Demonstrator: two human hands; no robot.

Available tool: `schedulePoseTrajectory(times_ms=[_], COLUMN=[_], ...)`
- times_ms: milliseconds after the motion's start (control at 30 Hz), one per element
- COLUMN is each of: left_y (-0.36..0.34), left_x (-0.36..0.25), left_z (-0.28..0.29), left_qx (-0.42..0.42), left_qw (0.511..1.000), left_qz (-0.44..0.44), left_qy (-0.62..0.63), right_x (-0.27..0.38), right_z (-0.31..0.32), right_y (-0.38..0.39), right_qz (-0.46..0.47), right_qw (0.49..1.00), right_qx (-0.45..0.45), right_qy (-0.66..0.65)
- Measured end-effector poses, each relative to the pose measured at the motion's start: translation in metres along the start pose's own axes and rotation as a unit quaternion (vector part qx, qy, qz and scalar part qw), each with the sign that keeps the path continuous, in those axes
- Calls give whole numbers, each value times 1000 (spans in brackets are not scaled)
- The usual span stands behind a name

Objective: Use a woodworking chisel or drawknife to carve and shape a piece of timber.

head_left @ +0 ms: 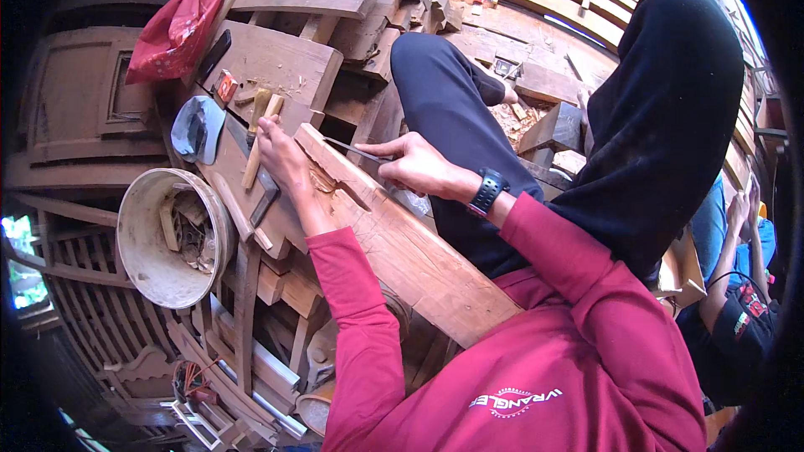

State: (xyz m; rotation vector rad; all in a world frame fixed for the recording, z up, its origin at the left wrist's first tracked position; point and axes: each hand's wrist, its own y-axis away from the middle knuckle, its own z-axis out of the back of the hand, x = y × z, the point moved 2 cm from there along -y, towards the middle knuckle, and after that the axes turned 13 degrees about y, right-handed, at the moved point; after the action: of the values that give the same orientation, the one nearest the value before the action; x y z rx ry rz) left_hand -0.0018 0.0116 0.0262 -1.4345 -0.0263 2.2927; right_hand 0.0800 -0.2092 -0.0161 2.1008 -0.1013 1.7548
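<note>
In the right hand [419, 167], a thin metal tool [353, 150] at the far end of a notched beam [427, 272]

The notched beam slants from the person's torso up toward the left, and a rough, splintered recess [335, 188] is cut into it near the far end. The right hand's grip is closed around the thin metal tool, with the index finger stretched along it; whether the tip touches the wood I cannot tell. A black watch [487, 192] sits on that wrist.

The left hand [285, 157] is at the beam's left side, fingers curled beside a narrow wooden stick [252, 166] — its grip is partly hidden, so I cannot tell if it holds the stick.

To the left stands a whitish bucket [138, 238] with wood scraps [188, 226] inside. Above it lie a light blue item [209, 121] and a small orange box [224, 86], with a red bag [184, 25] farther up. At the right edge — well apart — another person's hands [741, 211] show.
</note>
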Motion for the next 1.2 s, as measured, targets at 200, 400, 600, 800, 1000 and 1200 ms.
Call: schedulePoseTrajectory(times_ms=[200,400,600,800,1000,1200], left_y=[0,1,-3,1,0,3], left_x=[-4,-9,-3,-9,-3,-15], left_z=[1,1,0,1,-3,-2], left_qx=[-2,-3,-25,5,11,9], left_qw=[1000,1000,1000,1000,998,999], left_qz=[11,-7,7,13,-34,-17], left_qy=[12,6,-1,-14,-48,-43], right_x=[5,-6,1,-2,4,12], right_z=[-7,-5,-6,-7,-10,-12], right_y=[-6,7,-8,10,3,-8], right_qz=[-19,0,4,12,31,39], right_qw=[998,1000,999,1000,998,997], right_qx=[-11,1,-13,-19,-44,-56], right_qy=[-56,-22,-39,-8,-14,-20])
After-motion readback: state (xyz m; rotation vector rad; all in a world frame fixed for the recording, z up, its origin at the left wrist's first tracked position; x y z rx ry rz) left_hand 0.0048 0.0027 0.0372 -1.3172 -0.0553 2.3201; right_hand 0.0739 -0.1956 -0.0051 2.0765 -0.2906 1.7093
